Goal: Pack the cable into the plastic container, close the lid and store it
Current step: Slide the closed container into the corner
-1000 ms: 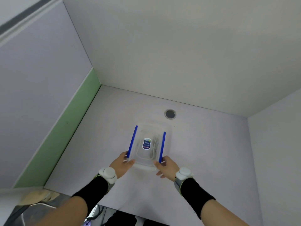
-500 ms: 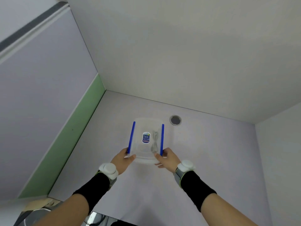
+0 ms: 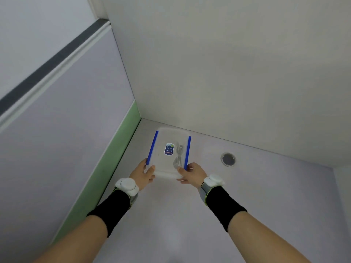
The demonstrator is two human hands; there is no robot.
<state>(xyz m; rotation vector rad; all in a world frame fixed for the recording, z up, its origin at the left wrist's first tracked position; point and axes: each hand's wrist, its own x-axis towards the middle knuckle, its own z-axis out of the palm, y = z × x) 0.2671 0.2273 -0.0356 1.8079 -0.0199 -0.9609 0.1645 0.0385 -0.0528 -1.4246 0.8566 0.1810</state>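
A clear plastic container point(image 3: 163, 164) with its lid shut, two blue side clips and a small sticker on top, lies on the pale desk surface point(image 3: 190, 215) near the back left corner. A coiled white cable point(image 3: 178, 156) shows through the lid on its right side. My left hand point(image 3: 142, 172) grips the container's near left corner. At the near right corner, my right hand point(image 3: 192, 172) holds it too. Both wrists wear white bands above black sleeves.
A round grommet hole point(image 3: 228, 159) sits in the desk to the right of the container. A white back wall point(image 3: 228, 73) and a left panel with a green strip point(image 3: 114, 168) close in the corner. Another wall edge stands at the far right.
Both hands have pushed the container away from me and to the left, into the back left corner. The grommet hole now lies well to its right.
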